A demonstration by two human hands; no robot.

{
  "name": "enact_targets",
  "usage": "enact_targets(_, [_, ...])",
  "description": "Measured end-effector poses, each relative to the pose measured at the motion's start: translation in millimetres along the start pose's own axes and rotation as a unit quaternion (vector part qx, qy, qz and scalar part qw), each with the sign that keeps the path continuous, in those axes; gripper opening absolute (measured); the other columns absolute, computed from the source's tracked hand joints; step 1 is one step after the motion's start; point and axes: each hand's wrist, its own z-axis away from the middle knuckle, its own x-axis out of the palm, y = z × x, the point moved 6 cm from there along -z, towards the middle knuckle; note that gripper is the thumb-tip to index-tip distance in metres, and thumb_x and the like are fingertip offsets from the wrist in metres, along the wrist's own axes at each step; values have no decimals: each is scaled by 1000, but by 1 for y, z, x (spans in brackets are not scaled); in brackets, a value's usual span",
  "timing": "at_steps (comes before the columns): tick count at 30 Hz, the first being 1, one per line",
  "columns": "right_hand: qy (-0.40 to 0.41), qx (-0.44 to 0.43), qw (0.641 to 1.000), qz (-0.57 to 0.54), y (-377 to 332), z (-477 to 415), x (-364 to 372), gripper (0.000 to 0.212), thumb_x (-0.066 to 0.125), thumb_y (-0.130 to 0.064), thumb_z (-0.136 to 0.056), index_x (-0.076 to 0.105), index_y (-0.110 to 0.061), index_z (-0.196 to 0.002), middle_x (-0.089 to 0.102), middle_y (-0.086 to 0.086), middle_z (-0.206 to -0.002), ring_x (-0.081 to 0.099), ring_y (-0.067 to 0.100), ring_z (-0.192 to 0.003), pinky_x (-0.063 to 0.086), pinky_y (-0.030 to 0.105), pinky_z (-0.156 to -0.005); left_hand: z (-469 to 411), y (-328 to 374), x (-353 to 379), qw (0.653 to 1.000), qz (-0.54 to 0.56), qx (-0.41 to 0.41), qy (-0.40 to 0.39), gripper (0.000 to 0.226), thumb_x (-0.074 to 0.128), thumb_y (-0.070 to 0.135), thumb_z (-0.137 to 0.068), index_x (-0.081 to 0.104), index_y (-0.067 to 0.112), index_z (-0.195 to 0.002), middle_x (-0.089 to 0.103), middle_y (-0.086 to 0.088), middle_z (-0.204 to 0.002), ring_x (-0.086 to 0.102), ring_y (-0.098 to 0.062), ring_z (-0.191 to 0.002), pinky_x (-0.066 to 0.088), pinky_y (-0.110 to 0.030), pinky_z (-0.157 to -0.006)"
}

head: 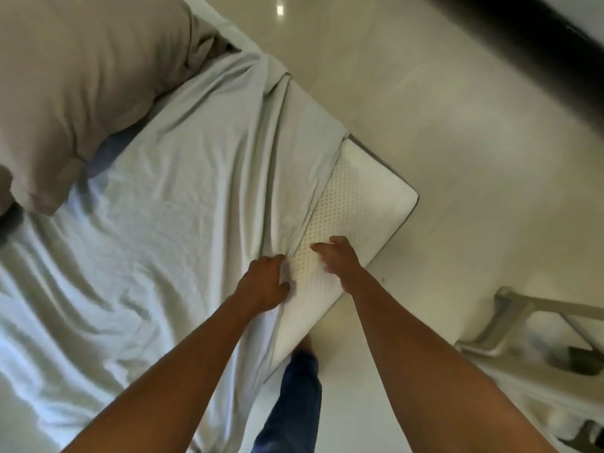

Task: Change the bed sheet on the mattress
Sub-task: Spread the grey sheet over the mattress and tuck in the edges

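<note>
A pale grey-white bed sheet (170,191) covers most of the mattress, wrinkled and pulled back from the near right corner. The bare mattress (362,194) shows there, white with a dotted pattern and a grey edge. My left hand (264,282) grips the bunched edge of the sheet where it meets the bare mattress. My right hand (336,256) hovers just right of it over the dotted mattress, fingers loosely curled toward the sheet edge, holding nothing that I can see.
A beige pillow (85,76) lies on the sheet at the upper left. A glossy cream floor (457,125) surrounds the bed corner. A pale stand or chair frame (510,325) stands on the floor at the right. My blue trouser leg (294,403) is beside the bed.
</note>
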Motion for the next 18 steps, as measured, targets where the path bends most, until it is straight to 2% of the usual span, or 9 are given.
enact_targets(2, [40, -40, 998, -2, -39, -46, -16, 82, 76, -55, -54, 55, -20, -125, 65, 9, -125, 63, 29, -116, 51, 45, -100, -41, 8, -7, 999, -23, 16, 26, 76, 45, 61, -81, 39, 18, -144, 57, -12, -122, 54, -35, -115, 50, -46, -92])
enact_targets(4, [65, -71, 995, 34, -81, -89, -28, 59, 74, -48, -65, 58, -21, -114, 66, 7, -113, 63, 26, -104, 51, 41, -93, -70, 13, -11, 997, -68, 13, 40, 76, 49, 56, -87, 32, 19, -151, 52, -12, -128, 51, -34, -117, 49, -45, -93])
enact_targets(6, [82, -90, 991, 62, -119, -123, -32, 58, 68, -54, -69, 59, -17, -113, 66, 7, -106, 62, 25, -98, 49, 35, -85, -90, 20, -12, 989, -136, 25, 49, 73, 51, 51, -93, 29, 19, -155, 50, -12, -133, 50, -34, -118, 49, -43, -93])
enact_targets(7, [88, -94, 989, 73, -133, -136, -31, 59, 67, -57, -75, 59, -14, -115, 64, 6, -106, 60, 23, -98, 46, 32, -83, -94, 24, -14, 986, -156, 36, 54, 68, 51, 47, -94, 33, 18, -154, 51, -13, -132, 51, -34, -116, 49, -43, -92])
enact_targets(9, [112, -85, 984, 112, -148, -154, -29, 55, 66, -50, -88, 59, -5, -119, 62, 3, -109, 60, 18, -102, 45, 30, -81, -100, 28, -21, 985, -148, 55, 73, 55, 51, 38, -95, 48, 16, -146, 57, -13, -126, 53, -33, -113, 51, -41, -88])
enact_targets(12, [151, -61, 977, 136, -139, -158, -43, 32, 61, -31, -90, 70, -2, -98, 73, 10, -94, 73, 27, -90, 55, 30, -68, -109, 32, -41, 986, -102, 78, 107, 38, 55, 28, -93, 65, 18, -128, 64, -9, -111, 58, -31, -102, 53, -41, -82])
enact_targets(15, [262, 13, 962, 70, -85, -128, -96, 44, 67, -45, -89, 73, -2, -94, 75, 13, -86, 74, 28, -80, 59, 34, -68, -123, 44, -63, 983, -49, 83, 155, 36, 51, 26, -89, 71, 16, -117, 68, -6, -98, 63, -29, -92, 55, -41, -76])
enact_targets(16, [284, 24, 955, 76, -66, -113, -110, 43, 70, -47, -88, 73, -4, -91, 75, 12, -85, 73, 28, -78, 57, 33, -68, -126, 49, -66, 982, -34, 83, 165, 39, 48, 29, -89, 71, 15, -117, 68, -6, -98, 64, -29, -93, 55, -41, -77])
enact_targets(18, [280, 5, 956, 88, -52, -96, -122, 29, 71, -40, -86, 70, -11, -79, 74, 4, -73, 72, 22, -69, 59, 35, -69, -140, 63, -68, 987, -35, 74, 138, 46, 47, 41, -94, 64, 15, -129, 65, -7, -113, 60, -29, -105, 54, -43, -83])
